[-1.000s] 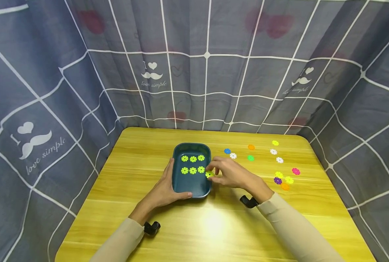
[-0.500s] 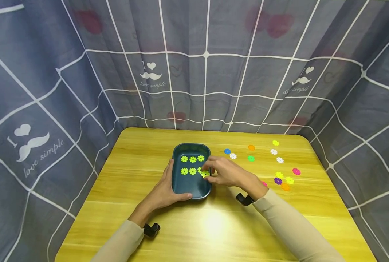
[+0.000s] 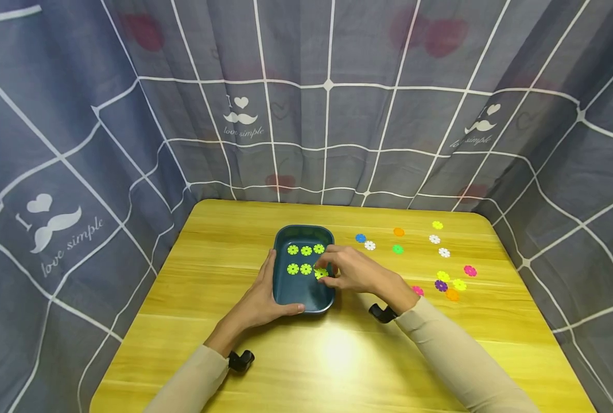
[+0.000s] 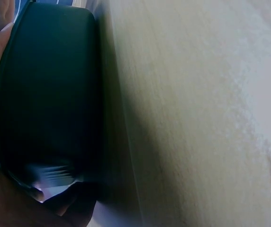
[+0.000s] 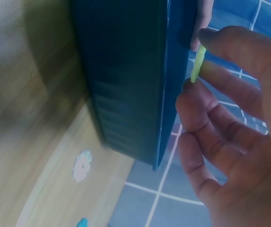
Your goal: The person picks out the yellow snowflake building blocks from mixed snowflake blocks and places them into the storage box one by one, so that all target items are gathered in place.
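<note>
A dark teal tray [image 3: 303,293] stands on the wooden table, with yellow-green flower discs [image 3: 306,250] laid inside in two rows. My left hand [image 3: 260,299] grips the tray's near left corner, thumb over the front rim and fingers along the left side. In the left wrist view that hand [image 4: 5,201] wraps the dark tray wall [image 4: 50,85]. Over the right part of the tray, my right hand [image 3: 355,271] pinches another flower disc [image 3: 321,275], partly covering the second row. The right wrist view shows this disc [image 5: 198,64] edge-on between thumb and fingertips, above the rim.
Loose flower discs lie scattered on the right of the table, among them a blue one [image 3: 360,238], a green one [image 3: 398,249], a purple one [image 3: 441,285] and a pink one [image 3: 470,271]. A grey checked curtain [image 3: 296,126] surrounds the table.
My right hand has carried the pinched disc left, from the tray's right rim to over the inside near the second row. The left hand keeps its grip on the tray.
</note>
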The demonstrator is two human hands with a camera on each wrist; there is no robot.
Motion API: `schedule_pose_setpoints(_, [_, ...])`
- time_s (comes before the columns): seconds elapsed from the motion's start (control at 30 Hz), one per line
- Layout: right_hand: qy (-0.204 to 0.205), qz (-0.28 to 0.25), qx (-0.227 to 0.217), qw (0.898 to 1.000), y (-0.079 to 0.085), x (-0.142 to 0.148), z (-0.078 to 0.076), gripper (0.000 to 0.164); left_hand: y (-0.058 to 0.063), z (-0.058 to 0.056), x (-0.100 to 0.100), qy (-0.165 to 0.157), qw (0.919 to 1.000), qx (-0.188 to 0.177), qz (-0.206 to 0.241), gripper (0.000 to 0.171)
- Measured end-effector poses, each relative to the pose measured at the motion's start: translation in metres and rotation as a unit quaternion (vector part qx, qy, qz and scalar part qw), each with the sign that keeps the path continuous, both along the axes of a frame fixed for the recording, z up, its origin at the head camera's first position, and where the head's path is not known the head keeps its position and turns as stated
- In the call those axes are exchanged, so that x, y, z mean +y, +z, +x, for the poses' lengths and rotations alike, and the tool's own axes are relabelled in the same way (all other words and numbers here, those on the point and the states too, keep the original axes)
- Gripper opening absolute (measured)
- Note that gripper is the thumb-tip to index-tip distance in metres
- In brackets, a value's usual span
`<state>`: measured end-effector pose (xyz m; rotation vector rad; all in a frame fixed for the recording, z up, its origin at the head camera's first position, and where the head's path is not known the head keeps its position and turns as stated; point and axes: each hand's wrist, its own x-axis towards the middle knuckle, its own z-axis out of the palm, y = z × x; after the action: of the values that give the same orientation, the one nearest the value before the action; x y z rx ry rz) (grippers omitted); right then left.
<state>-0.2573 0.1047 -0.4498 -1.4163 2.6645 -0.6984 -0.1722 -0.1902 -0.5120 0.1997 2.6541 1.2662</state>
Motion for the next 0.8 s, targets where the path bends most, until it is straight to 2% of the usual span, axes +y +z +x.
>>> schedule_pose_setpoints(0.33, [-0.011,0.007,-0.018,1.0,0.002,0.0,0.0,0.034,0.0,0.0,0.002,0.0,0.9999,-0.003,-0.013,0.157])
schedule_pose_setpoints(0.8, [-0.023,-0.012,-0.019,0.999,0.002,0.011,0.003,0.03,-0.001,0.0,0.001,0.003,1.0,-0.001,-0.006,0.157])
